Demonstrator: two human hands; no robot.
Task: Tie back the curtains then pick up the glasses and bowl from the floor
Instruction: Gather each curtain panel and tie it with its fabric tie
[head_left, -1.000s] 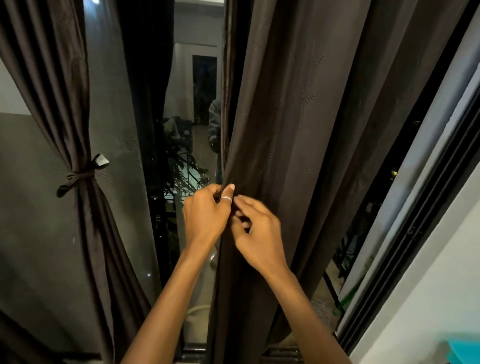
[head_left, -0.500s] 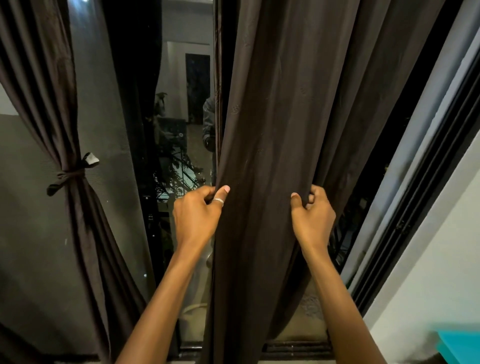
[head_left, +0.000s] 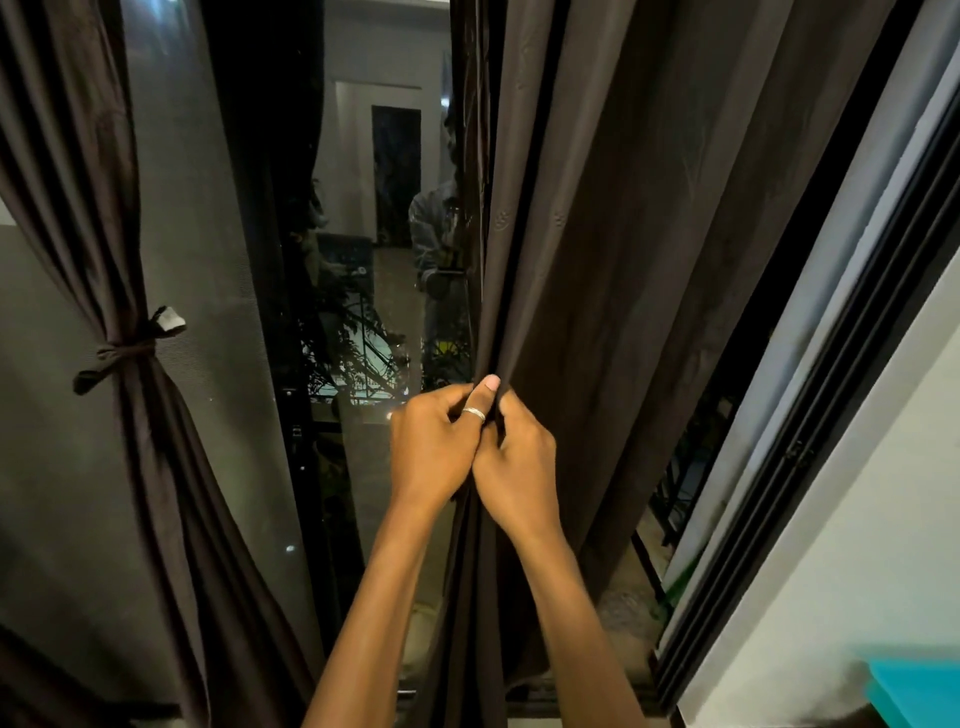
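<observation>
At a dark window, the left hand (head_left: 434, 447) and right hand (head_left: 514, 467), both closed, bunch the right curtain (head_left: 623, 260) together, probably for tying; the left curtain (head_left: 104, 208) is tied.

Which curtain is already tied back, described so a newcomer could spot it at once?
Start at the dark glass door in the middle. The left curtain hangs beside it, cinched at mid-height by a knotted tie with a pale tag. The right curtain has no tie; the left hand and right hand grip its edge.
</observation>
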